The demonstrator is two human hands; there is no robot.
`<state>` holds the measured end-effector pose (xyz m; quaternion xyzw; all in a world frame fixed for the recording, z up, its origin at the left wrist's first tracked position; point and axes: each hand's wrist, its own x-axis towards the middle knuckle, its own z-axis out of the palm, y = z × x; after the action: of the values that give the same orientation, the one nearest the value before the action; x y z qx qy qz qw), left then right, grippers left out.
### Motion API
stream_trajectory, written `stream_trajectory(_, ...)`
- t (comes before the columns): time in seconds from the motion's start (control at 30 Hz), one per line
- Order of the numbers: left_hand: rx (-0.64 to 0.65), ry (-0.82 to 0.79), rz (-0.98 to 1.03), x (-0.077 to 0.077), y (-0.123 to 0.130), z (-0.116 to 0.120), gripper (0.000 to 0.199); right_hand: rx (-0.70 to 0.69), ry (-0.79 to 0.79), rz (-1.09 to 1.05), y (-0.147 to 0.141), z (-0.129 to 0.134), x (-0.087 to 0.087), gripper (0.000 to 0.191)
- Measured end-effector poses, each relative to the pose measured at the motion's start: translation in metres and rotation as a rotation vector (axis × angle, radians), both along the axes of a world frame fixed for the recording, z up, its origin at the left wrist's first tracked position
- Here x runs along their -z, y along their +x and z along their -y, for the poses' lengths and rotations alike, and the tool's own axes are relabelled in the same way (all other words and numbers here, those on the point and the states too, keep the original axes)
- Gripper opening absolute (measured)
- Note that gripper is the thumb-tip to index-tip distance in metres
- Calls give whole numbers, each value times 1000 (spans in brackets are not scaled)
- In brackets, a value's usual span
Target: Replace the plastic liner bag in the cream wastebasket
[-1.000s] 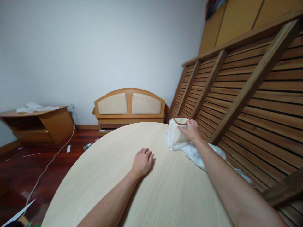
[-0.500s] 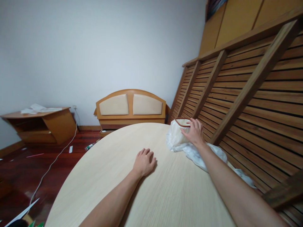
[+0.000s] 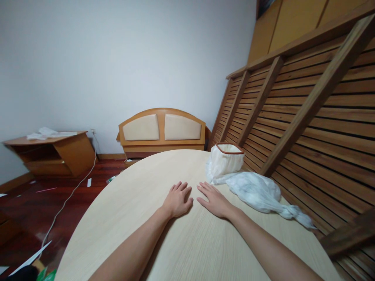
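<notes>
Palm down on the round pale wooden table [image 3: 187,242], my left hand [image 3: 177,200] lies with its fingers stretched out, holding nothing. Beside it, a short gap away, my right hand [image 3: 214,200] also rests flat with fingers spread. Beyond my right hand stands a small bin [image 3: 225,166] with a brown rounded-square rim, lined and draped with a thin white plastic bag. A knotted white plastic bag [image 3: 253,191] lies to the right of the bin's base, close to my right forearm, its twisted end trailing toward the table's right edge.
Slatted wooden panels [image 3: 293,128] lean along the right side of the table. A padded headboard [image 3: 161,130] stands against the far wall. At left is a low wooden cabinet [image 3: 70,156] with white sheets on top. A cable [image 3: 68,199] crosses the dark floor.
My right hand has let go of the bin's rim and come back left onto the table. My left hand's fingers, curled before, are now stretched out. The bin stays upright.
</notes>
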<state>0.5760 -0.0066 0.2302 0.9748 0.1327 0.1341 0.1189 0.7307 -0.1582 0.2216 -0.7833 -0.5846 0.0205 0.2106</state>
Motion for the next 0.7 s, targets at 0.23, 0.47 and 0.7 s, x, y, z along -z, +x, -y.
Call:
stream_trajectory(0.23,34,-18,-20,2,-1,-2,51,38,-62,3,10,5,0,66)
stream_trajectory(0.47,34,-27,-24,1,0,-2,51,32,-63,5,11,3,4,66)
stream_trajectory(0.7,41,-18,-27,1,0,-2,50,31,-60,0,13,4,5,65)
